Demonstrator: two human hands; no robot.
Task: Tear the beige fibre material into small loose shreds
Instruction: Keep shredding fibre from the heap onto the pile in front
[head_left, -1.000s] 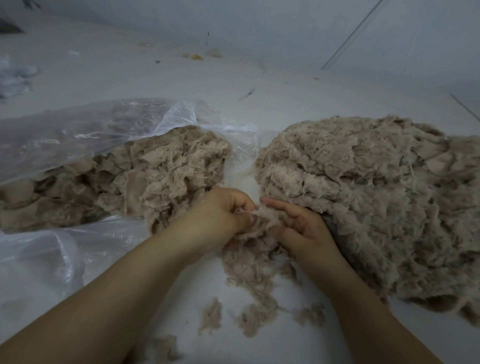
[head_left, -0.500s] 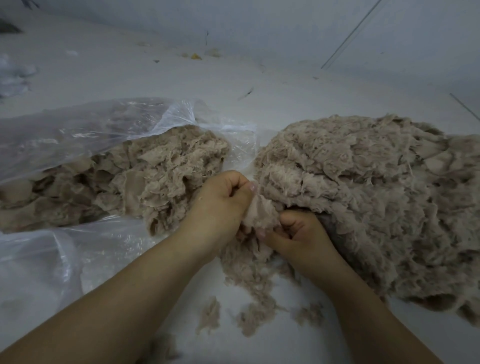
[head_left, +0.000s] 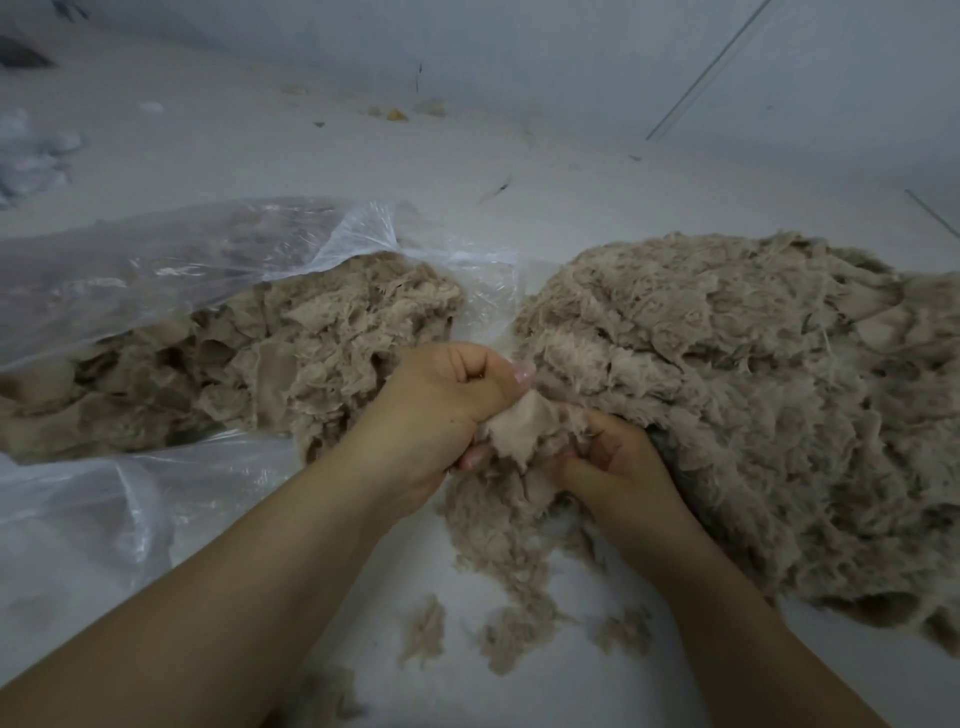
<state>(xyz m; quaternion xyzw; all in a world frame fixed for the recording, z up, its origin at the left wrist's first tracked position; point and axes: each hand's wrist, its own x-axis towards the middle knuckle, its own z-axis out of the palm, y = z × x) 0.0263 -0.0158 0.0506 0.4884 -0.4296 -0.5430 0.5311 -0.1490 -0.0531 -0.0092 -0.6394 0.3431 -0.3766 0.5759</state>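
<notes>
Bare white floor (head_left: 363, 156) lies open past the 2 heaps. A clear plastic bag (head_left: 156, 270) full of fibre blocks the left, a big shredded pile (head_left: 727, 405) blocks the right. Small shreds (head_left: 514, 613) dot the near floor.

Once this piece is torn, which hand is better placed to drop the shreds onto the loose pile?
Probably the right hand. It grips the beige piece right beside the big shredded pile, while the left hand sits nearer the clear bag of fibre.
</notes>
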